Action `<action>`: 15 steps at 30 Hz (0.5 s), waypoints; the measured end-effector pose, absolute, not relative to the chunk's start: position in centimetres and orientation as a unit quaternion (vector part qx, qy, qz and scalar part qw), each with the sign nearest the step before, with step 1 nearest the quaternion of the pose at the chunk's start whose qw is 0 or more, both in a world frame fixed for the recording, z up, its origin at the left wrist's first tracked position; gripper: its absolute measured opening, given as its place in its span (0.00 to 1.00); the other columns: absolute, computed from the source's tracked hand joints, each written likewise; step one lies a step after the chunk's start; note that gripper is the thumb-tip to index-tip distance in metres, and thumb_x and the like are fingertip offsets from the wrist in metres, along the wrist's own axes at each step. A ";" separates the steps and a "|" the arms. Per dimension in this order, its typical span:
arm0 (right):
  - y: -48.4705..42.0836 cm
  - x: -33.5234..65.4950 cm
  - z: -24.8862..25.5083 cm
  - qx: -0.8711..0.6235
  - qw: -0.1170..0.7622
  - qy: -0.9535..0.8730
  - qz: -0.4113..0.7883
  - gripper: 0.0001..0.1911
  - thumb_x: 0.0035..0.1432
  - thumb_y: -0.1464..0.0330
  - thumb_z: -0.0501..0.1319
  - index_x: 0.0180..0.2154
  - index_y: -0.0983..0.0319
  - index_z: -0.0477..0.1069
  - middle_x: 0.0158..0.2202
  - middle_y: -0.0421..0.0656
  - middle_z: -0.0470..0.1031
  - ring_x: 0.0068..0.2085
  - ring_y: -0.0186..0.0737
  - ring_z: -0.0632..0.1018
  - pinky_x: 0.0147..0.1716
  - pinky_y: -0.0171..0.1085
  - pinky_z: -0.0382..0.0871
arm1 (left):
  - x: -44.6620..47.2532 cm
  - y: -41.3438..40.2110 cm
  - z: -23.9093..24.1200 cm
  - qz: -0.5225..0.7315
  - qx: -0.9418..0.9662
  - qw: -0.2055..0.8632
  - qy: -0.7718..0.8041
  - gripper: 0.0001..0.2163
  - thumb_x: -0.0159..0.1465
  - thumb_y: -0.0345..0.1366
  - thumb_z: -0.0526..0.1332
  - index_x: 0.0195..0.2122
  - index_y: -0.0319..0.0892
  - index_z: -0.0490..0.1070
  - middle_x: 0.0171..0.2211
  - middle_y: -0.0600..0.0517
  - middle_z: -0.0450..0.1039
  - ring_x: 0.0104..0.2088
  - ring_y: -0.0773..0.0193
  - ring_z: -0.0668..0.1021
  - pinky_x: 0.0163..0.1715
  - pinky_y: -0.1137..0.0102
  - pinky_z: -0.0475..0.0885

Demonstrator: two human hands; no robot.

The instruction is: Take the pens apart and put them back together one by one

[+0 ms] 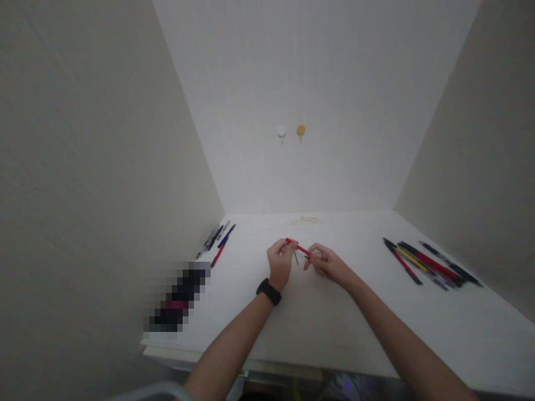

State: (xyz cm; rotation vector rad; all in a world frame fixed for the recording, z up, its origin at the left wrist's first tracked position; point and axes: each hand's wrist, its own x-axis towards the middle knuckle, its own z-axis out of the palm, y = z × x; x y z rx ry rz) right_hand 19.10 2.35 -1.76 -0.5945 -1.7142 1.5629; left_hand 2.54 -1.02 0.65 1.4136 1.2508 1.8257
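Both my hands meet over the middle of the white table (334,312). My left hand (281,260), with a black band on its wrist, pinches one end of a red pen (299,248). My right hand (325,262) pinches the other end of the same pen. A thin dark piece (296,257), perhaps the refill, hangs down between the two hands. The pen is held just above the table top.
A row of several pens (430,263), red, black and yellow, lies at the right of the table. Several more pens (219,240) lie at the left by the wall, with a blurred patch nearer me. Two wall hooks (291,132) sit on the back wall.
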 end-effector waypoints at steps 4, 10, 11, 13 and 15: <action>2.3 19.1 -1.7 -0.231 0.364 -0.660 0.616 0.16 0.57 0.55 0.60 0.37 0.60 0.61 0.30 0.43 0.79 0.13 0.24 0.54 0.13 0.29 0.44 | 2.5 -1.0 0.7 0.678 0.520 0.259 0.450 0.12 0.62 0.43 0.60 0.28 0.39 0.74 0.22 0.54 0.69 0.23 0.69 0.67 0.25 0.73 0.61; 2.4 19.1 -1.6 -0.256 0.397 -0.661 0.583 0.17 0.57 0.53 0.60 0.31 0.60 0.63 0.24 0.40 0.74 0.16 0.27 0.58 0.15 0.31 0.47 | 2.6 -0.9 0.8 0.709 0.487 0.263 0.436 0.15 0.63 0.45 0.57 0.29 0.39 0.70 0.21 0.54 0.66 0.22 0.70 0.65 0.23 0.74 0.61; 2.6 19.2 -1.7 -0.268 0.410 -0.667 0.561 0.17 0.56 0.54 0.61 0.30 0.61 0.65 0.24 0.40 0.73 0.18 0.28 0.60 0.17 0.31 0.50 | 2.6 -0.8 0.7 0.714 0.481 0.263 0.436 0.15 0.64 0.46 0.57 0.29 0.39 0.70 0.22 0.54 0.66 0.22 0.70 0.65 0.23 0.74 0.61; 2.9 19.3 -1.7 -0.295 0.439 -0.678 0.510 0.17 0.54 0.54 0.63 0.28 0.61 0.67 0.24 0.39 0.71 0.22 0.31 0.64 0.21 0.32 0.55 | 2.5 -0.6 0.6 0.720 0.471 0.255 0.441 0.16 0.64 0.47 0.56 0.30 0.39 0.69 0.23 0.53 0.66 0.22 0.70 0.65 0.22 0.75 0.60; 3.2 19.5 -1.9 -0.319 0.463 -0.681 0.469 0.16 0.53 0.55 0.64 0.28 0.61 0.70 0.24 0.39 0.69 0.26 0.34 0.66 0.26 0.33 0.58 | 2.4 -0.4 0.4 0.723 0.463 0.241 0.452 0.16 0.65 0.48 0.55 0.30 0.39 0.69 0.23 0.53 0.65 0.22 0.70 0.65 0.22 0.75 0.60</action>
